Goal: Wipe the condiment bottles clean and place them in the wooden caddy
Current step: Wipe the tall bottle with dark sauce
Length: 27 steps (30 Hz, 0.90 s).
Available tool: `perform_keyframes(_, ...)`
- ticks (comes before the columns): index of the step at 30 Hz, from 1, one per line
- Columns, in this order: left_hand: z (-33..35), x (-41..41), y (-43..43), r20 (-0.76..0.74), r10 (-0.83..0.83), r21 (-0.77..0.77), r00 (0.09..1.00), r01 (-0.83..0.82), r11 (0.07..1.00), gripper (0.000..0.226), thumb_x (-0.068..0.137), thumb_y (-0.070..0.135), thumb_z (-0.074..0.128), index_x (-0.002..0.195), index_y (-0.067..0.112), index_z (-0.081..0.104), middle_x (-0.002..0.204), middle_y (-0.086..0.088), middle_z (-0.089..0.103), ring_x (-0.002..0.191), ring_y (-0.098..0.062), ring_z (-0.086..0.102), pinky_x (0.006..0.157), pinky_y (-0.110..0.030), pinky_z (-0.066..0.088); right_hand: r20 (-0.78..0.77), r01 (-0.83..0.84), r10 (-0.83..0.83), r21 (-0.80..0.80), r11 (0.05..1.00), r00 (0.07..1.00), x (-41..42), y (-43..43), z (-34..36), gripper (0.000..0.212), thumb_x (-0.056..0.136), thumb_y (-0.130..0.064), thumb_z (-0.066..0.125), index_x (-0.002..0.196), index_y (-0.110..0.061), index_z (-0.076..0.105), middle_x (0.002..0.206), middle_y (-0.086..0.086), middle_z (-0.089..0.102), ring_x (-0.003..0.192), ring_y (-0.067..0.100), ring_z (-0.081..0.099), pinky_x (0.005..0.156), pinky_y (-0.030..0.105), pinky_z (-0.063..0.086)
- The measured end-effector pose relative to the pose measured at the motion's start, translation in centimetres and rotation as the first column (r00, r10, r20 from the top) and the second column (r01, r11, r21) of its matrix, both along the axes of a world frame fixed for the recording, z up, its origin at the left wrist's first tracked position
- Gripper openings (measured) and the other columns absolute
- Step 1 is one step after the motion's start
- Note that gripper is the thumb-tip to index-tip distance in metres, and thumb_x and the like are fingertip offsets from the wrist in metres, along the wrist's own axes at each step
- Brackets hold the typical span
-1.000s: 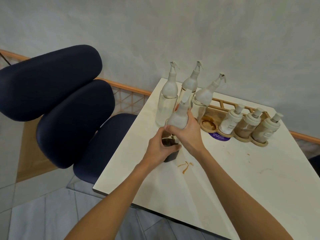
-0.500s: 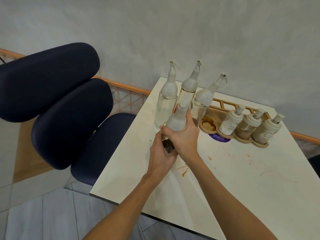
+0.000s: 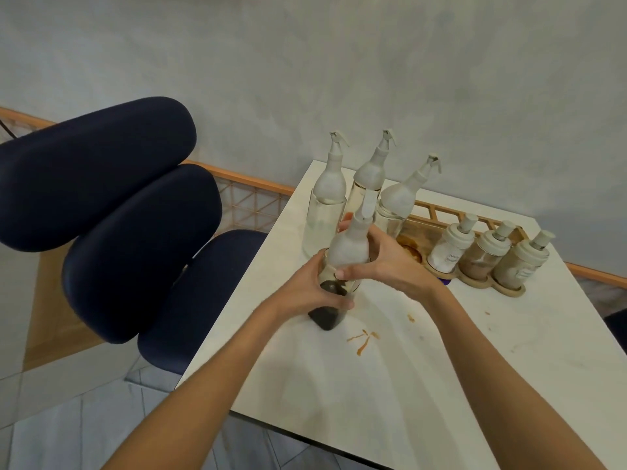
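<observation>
Two bare forearms extend from the lower edge of the view over the white desk [image 3: 424,385]. Brown sauce smears [image 3: 363,339] mark the desk surface just beside the hands.

The left hand [image 3: 314,290] is closed around the lower body of a glass condiment bottle [image 3: 349,249]. The right hand [image 3: 390,262] is closed around the same bottle at its white conical top, thumb across the front. The bottle is tilted, its dark-filled base resting on or just above the desk; which cannot be told.

Behind the held bottle, three tall clear bottles [image 3: 325,212] with white spouts stand upright on the desk. To their right, the wooden caddy [image 3: 475,276] holds three short pump jars [image 3: 488,256]; its nearest round slot is unoccupied and stained brown. A dark blue chair [image 3: 135,239] stands left of the desk.
</observation>
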<state>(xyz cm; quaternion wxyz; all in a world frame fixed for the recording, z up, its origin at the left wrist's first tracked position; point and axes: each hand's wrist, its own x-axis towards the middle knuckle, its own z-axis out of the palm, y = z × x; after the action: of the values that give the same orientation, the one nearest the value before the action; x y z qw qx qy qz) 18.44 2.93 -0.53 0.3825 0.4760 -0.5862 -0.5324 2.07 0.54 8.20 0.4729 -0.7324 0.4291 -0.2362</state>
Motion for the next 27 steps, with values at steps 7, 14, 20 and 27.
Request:
perform_keyframes(7, 0.6, -1.2, 0.1, 0.046, 0.129, 0.011, 0.991, -0.130, 0.991, 0.068, 0.066, 0.005, 0.087, 0.119, 0.031, 0.052, 0.105, 0.016, 0.065, 0.101, -0.002, 0.061, 0.077, -0.011, 0.047, -0.010, 0.238, -0.243, -0.164, 0.957, 0.970, 2.1, 0.9, -1.3, 0.062, 0.062, -0.021, 0.088, 0.113, -0.024, 0.051, 0.097, -0.009, 0.060, 0.092, 0.006, 0.059, 0.072, 0.019, 0.052)
perform_keyframes(14, 0.3, -2.8, 1.2, 0.133, 0.345, -0.041, 0.929, -0.343, 0.938, 0.063, 0.067, 0.012, 0.085, 0.113, 0.032, 0.048, 0.089, 0.027, 0.053, 0.087, -0.002, 0.055, 0.069, -0.010, 0.040, 0.104, 0.346, -0.330, -0.239, 0.907, 0.938, 3.0, 1.9, -1.9, 0.055, 0.061, -0.013, 0.086, 0.090, -0.039, 0.047, 0.089, -0.010, 0.062, 0.086, 0.003, 0.061, 0.064, 0.009, 0.046)
perform_keyframes(20, 0.3, -3.6, 1.5, 0.177, 0.431, -0.090, 0.885, -0.421, 0.902, 0.066, 0.068, 0.020, 0.087, 0.119, 0.028, 0.046, 0.084, 0.029, 0.043, 0.092, -0.005, 0.049, 0.069, -0.005, 0.033, 0.133, 0.396, -0.374, -0.262, 0.880, 0.918, 3.5, 1.7, -2.5, 0.052, 0.059, -0.017, 0.087, 0.094, -0.033, 0.052, 0.083, -0.014, 0.061, 0.082, 0.005, 0.061, 0.064, 0.010, 0.046)
perform_keyframes(27, 0.6, -4.0, 1.7, 0.150, 0.456, -0.084, 0.877, -0.449, 0.890, 0.064, 0.069, 0.021, 0.087, 0.111, 0.030, 0.040, 0.085, 0.023, 0.044, 0.087, -0.005, 0.049, 0.076, -0.009, 0.037, 0.144, 0.417, -0.392, -0.266, 0.869, 0.909, 3.7, 1.6, -2.4, 0.054, 0.060, -0.021, 0.087, 0.103, -0.023, 0.053, 0.087, -0.011, 0.060, 0.087, 0.011, 0.060, 0.068, 0.016, 0.046)
